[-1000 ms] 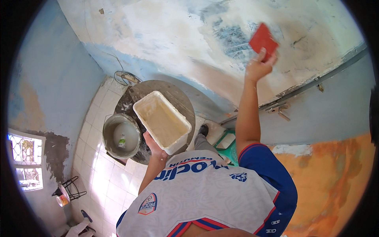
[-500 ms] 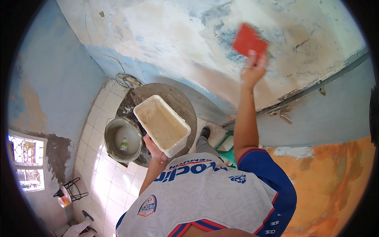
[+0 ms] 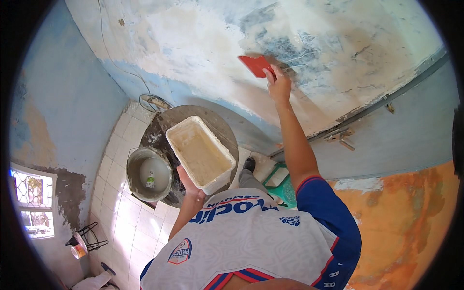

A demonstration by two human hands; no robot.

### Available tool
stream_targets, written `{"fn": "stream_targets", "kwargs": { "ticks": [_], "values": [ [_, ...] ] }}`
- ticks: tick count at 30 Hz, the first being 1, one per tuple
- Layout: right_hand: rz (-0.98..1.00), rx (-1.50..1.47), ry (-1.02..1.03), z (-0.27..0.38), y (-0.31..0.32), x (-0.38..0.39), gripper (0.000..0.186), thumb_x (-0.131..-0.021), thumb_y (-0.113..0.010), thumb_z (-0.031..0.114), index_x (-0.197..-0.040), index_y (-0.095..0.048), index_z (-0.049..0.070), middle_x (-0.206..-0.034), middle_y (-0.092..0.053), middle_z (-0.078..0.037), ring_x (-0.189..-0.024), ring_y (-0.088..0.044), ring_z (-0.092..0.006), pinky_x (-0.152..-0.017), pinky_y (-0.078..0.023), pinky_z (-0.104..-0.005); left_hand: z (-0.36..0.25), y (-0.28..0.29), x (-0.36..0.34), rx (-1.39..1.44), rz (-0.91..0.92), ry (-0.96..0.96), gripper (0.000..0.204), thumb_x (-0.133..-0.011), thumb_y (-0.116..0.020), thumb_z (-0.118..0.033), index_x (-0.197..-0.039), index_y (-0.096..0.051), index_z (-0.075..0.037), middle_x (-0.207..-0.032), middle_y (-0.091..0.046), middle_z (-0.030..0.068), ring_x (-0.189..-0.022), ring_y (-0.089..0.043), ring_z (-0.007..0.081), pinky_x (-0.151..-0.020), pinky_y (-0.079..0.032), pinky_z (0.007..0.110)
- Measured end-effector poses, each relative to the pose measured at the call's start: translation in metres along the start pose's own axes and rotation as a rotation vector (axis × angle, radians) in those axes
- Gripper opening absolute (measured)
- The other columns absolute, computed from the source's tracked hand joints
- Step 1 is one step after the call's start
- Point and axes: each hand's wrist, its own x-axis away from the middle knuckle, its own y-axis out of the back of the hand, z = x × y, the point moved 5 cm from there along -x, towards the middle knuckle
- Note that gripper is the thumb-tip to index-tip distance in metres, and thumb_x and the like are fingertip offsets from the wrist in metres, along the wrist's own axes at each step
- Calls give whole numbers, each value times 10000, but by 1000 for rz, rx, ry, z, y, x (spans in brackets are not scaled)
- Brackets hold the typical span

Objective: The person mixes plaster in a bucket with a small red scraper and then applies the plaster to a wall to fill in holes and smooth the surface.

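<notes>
My right hand point(image 3: 280, 86) grips a red putty spreader point(image 3: 256, 66) by its near edge. The spreader is held against or just off the patchy, plastered wall point(image 3: 222, 43); which of the two I cannot tell. Dark and bluish smears mark the wall to its right. Down at the left, my left hand point(image 3: 190, 186) is closed on the near left side of a white rectangular tub point(image 3: 220, 182). Pale, wet-looking filler covers the bottom of this tub. Part of the left fingers is hidden behind the tub.
Below the tub is a round dark table point(image 3: 224, 125), with a grey bucket point(image 3: 133, 166) at its left, a small bottle inside. A green stool point(image 3: 287, 194) stands near my leg. A cable point(image 3: 113, 60) hangs on the wall. To the right is a grey door point(image 3: 382, 140) with a handle.
My right hand has swept the red spreader left and slightly down across the wall, and the spreader has turned to point left. The left hand still holds the tub.
</notes>
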Motion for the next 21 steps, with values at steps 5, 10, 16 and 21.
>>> {"fn": "stream_targets", "kwargs": {
  "ticks": [5,10,16,21],
  "values": [
    [-491,-330,-286,0,67,-49,231,-968,-657,244,-1033,-686,24,-791,-690,-106,-658,-626,-234,-671,-518,-370,-3,6,2,-23,-28,-21,485,-998,-359,-370,-1269,-588,-39,-1220,-658,122,-1071,-660,269,-924,-551,405],
    [-353,-388,-342,-4,75,-22,218,-966,-665,242,-957,-682,25,-771,-668,-60,-624,-594,-146,-627,-506,-331,0,10,4,-41,-6,-30,483,-999,-358,-370,-1264,-587,-38,-1206,-661,119,-1065,-660,262,-929,-548,393],
    [-468,144,-28,-23,83,-21,244,-960,-668,253,-1064,-697,34,-871,-720,-114,-754,-681,-292,-691,-524,-381,-7,4,10,-81,-9,-76,503,-995,-370,-386,-1286,-558,-22,-1201,-658,130,-1045,-655,288,-930,-542,398],
    [-568,-591,-366,-28,123,-12,256,-976,-657,270,-1031,-700,23,-743,-680,-43,-608,-611,-108,-535,-482,-278,-6,9,10,-293,-8,-33,458,-978,-436,-305,-1312,-514,0,-1203,-646,169,-1048,-638,344,-919,-527,401]
  ]
}}
